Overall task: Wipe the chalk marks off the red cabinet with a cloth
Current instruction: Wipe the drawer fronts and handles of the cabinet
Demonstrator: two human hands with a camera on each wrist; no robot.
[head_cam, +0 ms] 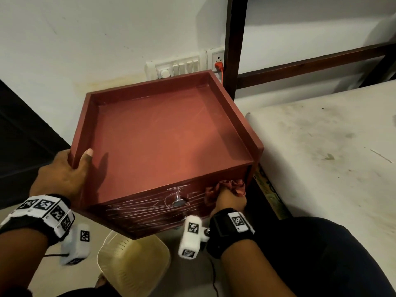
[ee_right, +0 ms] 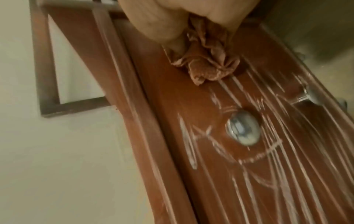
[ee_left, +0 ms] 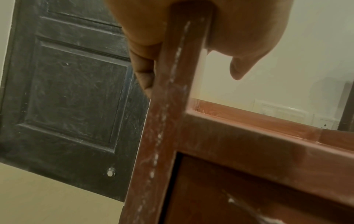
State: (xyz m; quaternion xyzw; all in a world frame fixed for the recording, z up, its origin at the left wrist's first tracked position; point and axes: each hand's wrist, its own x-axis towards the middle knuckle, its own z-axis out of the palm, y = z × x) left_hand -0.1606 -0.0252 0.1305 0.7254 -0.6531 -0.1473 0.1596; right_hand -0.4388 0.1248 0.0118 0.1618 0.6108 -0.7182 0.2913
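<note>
Chalk marks (head_cam: pixel 150 207) cover the drawer front of the cabinet (head_cam: pixel 162 133), around the knob (head_cam: pixel 179 203). Your right hand (head_cam: pixel 230 201) grips the cloth (head_cam: pixel 227 187) against it; your left hand (head_cam: pixel 64 174) clasps the rim. Wall (head_cam: pixel 85 39) behind, mattress (head_cam: pixel 321 146) right.

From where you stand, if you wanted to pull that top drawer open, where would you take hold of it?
Probably by the metal knob at the middle of the chalk-marked drawer front. It stands out from the face on a short stem with a wider round head, so fingers coming straight in from the front could hook behind the head. The right hand, gripping the cloth, is nearest.
</note>
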